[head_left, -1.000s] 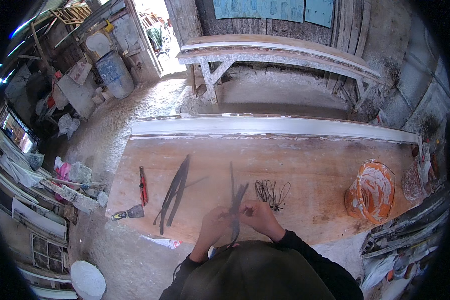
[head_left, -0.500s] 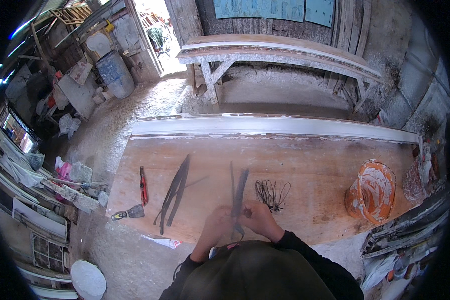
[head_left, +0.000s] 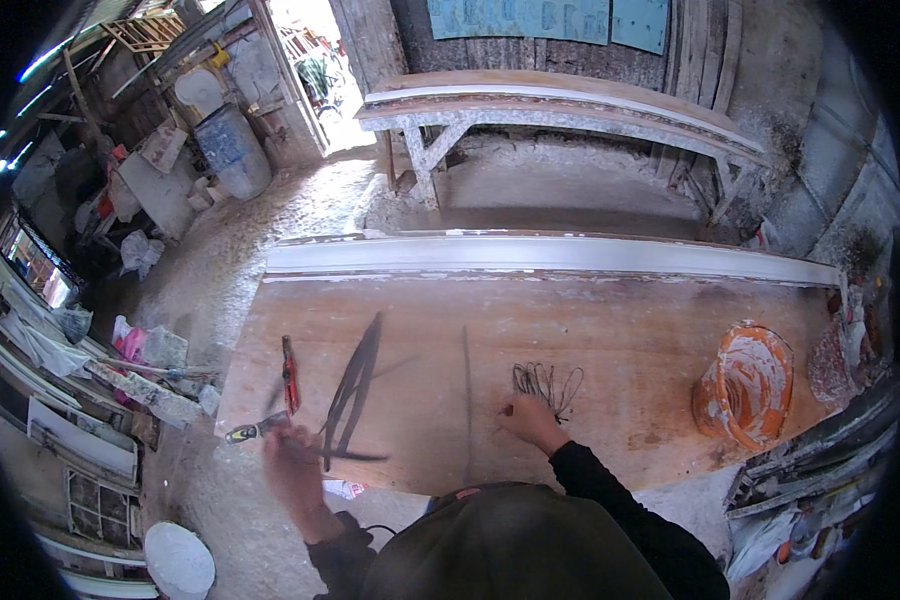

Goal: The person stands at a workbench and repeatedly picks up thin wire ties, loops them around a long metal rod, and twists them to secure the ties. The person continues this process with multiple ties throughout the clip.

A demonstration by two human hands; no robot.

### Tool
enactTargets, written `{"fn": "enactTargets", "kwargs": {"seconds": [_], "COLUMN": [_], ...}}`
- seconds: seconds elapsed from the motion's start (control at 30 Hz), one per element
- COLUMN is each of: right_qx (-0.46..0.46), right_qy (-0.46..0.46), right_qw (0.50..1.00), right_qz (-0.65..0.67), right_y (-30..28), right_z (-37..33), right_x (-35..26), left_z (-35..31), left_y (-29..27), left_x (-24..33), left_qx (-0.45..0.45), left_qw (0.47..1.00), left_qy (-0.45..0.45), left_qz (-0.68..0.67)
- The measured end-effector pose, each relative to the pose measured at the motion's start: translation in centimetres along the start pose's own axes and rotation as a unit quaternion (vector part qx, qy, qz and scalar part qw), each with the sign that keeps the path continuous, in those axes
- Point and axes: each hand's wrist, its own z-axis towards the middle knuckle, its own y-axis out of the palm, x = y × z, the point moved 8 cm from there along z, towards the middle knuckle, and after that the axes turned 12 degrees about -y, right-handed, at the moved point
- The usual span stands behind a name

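I stand at a long wooden board point(head_left: 650, 330). My left hand point(head_left: 292, 462), blurred, is at the board's near left edge, closed around a thin dark rod point(head_left: 355, 456) that points right across a bundle of dark rods point(head_left: 358, 380). A putty knife point(head_left: 252, 431) lies just beside that hand. My right hand point(head_left: 530, 420) rests on the board with its fingers at a small tangle of black wire loops point(head_left: 546, 384); whether it grips them is unclear. One long thin rod point(head_left: 467, 385) lies between the hands.
A red-handled tool point(head_left: 290, 368) lies left of the bundle. An orange plaster-smeared bucket point(head_left: 748, 388) stands at the board's right end. A white moulding strip point(head_left: 570, 255) runs along the far edge. Behind are a wooden bench point(head_left: 570, 100) and a blue barrel point(head_left: 232, 150); a white bucket point(head_left: 178, 560) sits on the floor.
Both hands were together at the board's near middle, holding rods. My left hand has swung left to the rod bundle with one rod; my right hand has shifted to the wire loops.
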Motion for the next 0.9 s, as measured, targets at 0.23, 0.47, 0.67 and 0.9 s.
{"fn": "enactTargets", "kwargs": {"seconds": [0.23, 0.47, 0.67, 0.9], "right_qx": [-0.002, 0.086, -0.01, 0.004], "right_qy": [-0.002, -0.012, -0.071, -0.066], "right_qw": [0.999, 0.996, 0.966, 0.935], "right_qz": [-0.036, 0.024, 0.248, 0.35], "right_y": [-0.5, -0.6, -1.7, -3.2], "right_z": [1.3, 2.1, 0.4, -1.2], "right_x": [0.0, -0.2, -7.4, -10.5], "left_z": [-0.6, 0.8, 0.7, 1.2], "left_y": [-2.6, -2.6, 1.1, 2.1], "left_x": [2.6, -8.1, -15.3, -18.1], "left_qx": [0.068, 0.139, 0.026, -0.027], "left_qw": [0.995, 0.967, 0.929, 0.876], "left_qy": [0.03, -0.127, -0.2, -0.181], "left_qz": [0.068, 0.172, 0.311, 0.447]}}
